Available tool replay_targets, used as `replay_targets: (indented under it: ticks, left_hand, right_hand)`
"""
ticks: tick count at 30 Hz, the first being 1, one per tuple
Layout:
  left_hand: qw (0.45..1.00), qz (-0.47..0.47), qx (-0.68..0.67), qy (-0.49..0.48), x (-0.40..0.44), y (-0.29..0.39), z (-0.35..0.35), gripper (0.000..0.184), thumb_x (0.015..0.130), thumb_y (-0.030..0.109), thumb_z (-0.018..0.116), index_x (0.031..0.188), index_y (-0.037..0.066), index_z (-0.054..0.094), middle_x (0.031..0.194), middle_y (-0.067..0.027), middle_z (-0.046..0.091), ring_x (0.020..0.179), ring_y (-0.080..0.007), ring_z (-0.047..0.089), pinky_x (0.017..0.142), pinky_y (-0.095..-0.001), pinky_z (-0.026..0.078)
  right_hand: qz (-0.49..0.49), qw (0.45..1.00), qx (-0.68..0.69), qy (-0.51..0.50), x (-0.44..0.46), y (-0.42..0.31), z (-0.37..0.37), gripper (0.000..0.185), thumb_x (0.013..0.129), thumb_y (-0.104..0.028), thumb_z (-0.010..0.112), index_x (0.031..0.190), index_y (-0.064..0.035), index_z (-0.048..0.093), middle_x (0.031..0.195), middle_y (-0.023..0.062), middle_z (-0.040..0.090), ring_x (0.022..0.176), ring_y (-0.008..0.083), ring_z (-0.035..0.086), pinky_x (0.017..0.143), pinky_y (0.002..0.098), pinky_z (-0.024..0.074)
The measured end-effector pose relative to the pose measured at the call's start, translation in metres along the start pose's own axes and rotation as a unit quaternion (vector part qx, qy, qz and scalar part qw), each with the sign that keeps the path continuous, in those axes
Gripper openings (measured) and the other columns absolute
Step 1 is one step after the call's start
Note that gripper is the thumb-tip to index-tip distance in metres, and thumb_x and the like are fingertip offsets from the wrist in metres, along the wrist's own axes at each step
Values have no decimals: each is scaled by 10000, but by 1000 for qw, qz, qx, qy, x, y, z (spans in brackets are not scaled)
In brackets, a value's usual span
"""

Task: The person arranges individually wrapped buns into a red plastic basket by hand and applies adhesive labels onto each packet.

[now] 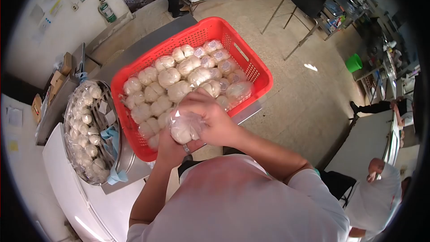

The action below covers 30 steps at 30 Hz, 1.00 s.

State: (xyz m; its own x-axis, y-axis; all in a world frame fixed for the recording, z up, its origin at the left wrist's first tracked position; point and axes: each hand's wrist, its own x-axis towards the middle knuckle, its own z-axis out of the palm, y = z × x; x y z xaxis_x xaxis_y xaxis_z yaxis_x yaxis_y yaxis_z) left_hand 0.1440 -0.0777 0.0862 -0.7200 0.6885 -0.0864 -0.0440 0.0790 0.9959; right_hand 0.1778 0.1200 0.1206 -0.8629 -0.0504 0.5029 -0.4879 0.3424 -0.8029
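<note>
We see a clear plastic bag [183,133], shiny and creased, bulging around pale, rounded, smooth buns; we cannot count those inside. It is between our 2 hands, in front of the near edge of the red basket [257,78], where similar bagged buns [169,77] lie in rows.

Our left hand [169,150] is cupped around the bag's lower left side, 1 ring on a finger. Our right hand [210,117] is curled narrow over the loose film; its fingertips are partly hidden.

The full end faces down and toward us, with film running up and right into the right hand. The bundle looks nearly round, so we cannot tell a clear long axis.
</note>
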Motion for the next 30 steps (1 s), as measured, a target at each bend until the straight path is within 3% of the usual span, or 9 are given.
replay_targets:
  ticks: [4, 7, 9, 15, 16, 19, 23, 27, 30]
  left_hand:
    - [994, 85, 63, 28, 29, 11, 30, 574, 907, 274, 820, 1356, 22, 566, 1296, -69, 634, 1169, -171, 645, 959, -344, 548]
    - [952, -158, -259, 43, 62, 67, 52, 506, 946, 298, 749, 1348, 33, 592, 1254, -71, 662, 1152, -173, 663, 932, -361, 562]
    - [979, -89, -185, 15, 91, 77, 47, 510, 958, 304, 714, 1367, 30, 581, 1226, -76, 677, 1156, -181, 672, 909, -362, 574]
    - [992, -69, -62, -89, 129, 156, 22, 661, 977, 543, 681, 1343, -3, 612, 1171, -148, 727, 1061, -202, 713, 924, -334, 549]
    - [992, -71, -29, -100, 132, 161, 14, 704, 974, 586, 677, 1336, -15, 623, 1167, -167, 739, 1043, -213, 721, 929, -337, 541]
    - [993, 12, 117, -28, 120, 162, -15, 767, 966, 595, 631, 1437, -5, 550, 1279, -140, 702, 1109, -245, 711, 958, -384, 558]
    - [999, 1, -43, 34, 95, 114, -50, 693, 976, 478, 700, 1422, -30, 548, 1237, -183, 717, 1078, -259, 713, 890, -340, 552]
    - [993, -76, -48, 80, 76, 72, -53, 793, 797, 334, 896, 1419, -8, 543, 1219, -126, 697, 1058, -226, 691, 923, -347, 553]
    - [974, 18, -200, 102, 72, 41, -69, 744, 743, 187, 927, 1377, 6, 583, 1215, -78, 693, 1116, -204, 674, 966, -339, 539]
  right_hand:
    - [-82, 991, -97, -33, -3, -16, -44, 490, 804, -178, 854, 1239, -43, 672, 1175, 147, 656, 1077, 353, 617, 961, 471, 522]
    - [-104, 962, -234, -95, 7, -5, -80, 646, 755, -248, 901, 1294, -18, 628, 1262, 166, 629, 1126, 384, 622, 971, 486, 529]
    - [-107, 958, -257, -69, 26, -9, -101, 692, 715, -265, 928, 1292, -25, 633, 1242, 178, 646, 1167, 410, 623, 960, 479, 545]
    - [-170, 953, -249, 12, 77, -37, -141, 672, 684, -157, 919, 1278, -5, 644, 1100, 181, 712, 1012, 415, 705, 886, 444, 591]
    - [-124, 962, -242, 17, 82, -41, -146, 625, 703, -92, 892, 1264, 26, 641, 1101, 160, 732, 968, 324, 740, 873, 386, 596]
    - [17, 992, -108, 69, 91, -18, -151, 547, 701, -155, 917, 1163, 19, 683, 1043, 192, 742, 947, 288, 752, 828, 389, 600]
    - [34, 999, -10, 21, 95, -1, -116, 567, 705, -155, 927, 1188, 6, 678, 981, 167, 765, 916, 226, 760, 809, 373, 608]
    - [-126, 977, -133, -106, 100, 8, -40, 626, 727, -150, 913, 1263, -37, 611, 1190, 145, 689, 1073, 319, 692, 936, 421, 566]
    - [-148, 970, -121, -148, 106, 16, -3, 670, 742, -160, 898, 1321, -38, 585, 1271, 154, 644, 1189, 371, 616, 977, 445, 532]
